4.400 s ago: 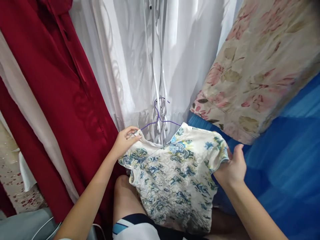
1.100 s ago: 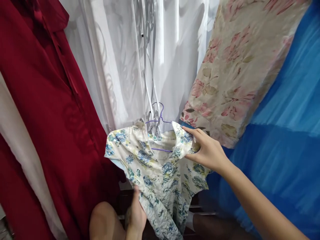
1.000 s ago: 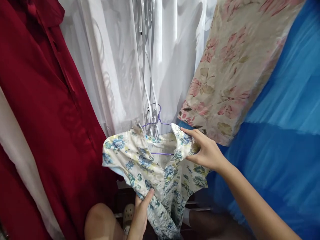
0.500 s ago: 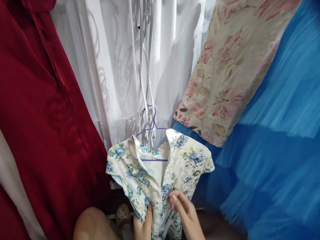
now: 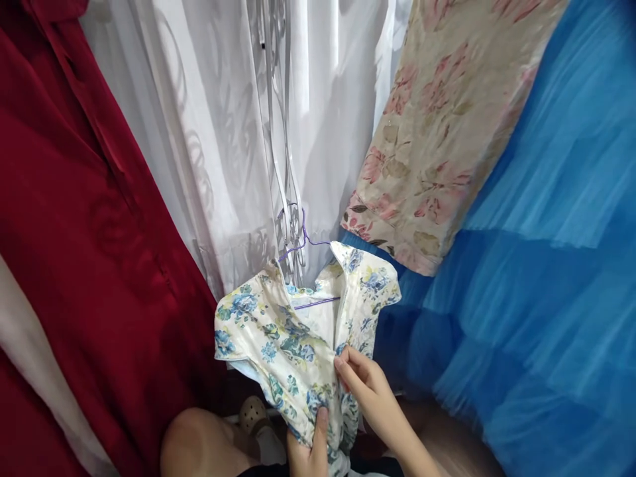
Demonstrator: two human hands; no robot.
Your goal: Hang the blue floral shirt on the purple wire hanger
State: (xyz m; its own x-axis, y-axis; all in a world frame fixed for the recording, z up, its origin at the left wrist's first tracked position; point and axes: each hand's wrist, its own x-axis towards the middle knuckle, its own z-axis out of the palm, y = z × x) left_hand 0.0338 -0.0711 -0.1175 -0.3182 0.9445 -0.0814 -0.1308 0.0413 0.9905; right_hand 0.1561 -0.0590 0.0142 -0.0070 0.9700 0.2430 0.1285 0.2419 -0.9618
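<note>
A white floral dress with blue roses and short cap sleeves hangs on a thin purple hanger. The hanger's hook catches on white straps. Low on the dress's left side, my left hand grips the fabric, thumb on top and the other fingers hidden behind the cloth. My right hand pinches the edge of the front opening below the V-neck between thumb and fingertips. The bottom of the garment runs out of view between my knees.
A dark red garment hangs at left and white drapery behind. To the right hang a beige cloth with pink flowers and a tiered blue tulle skirt. My bare knee and a beige clog show below.
My right hand has moved up slightly and closed on the front edge. The dress has twisted, its right shoulder drawn inward. My left hand has shifted right with the fabric.
</note>
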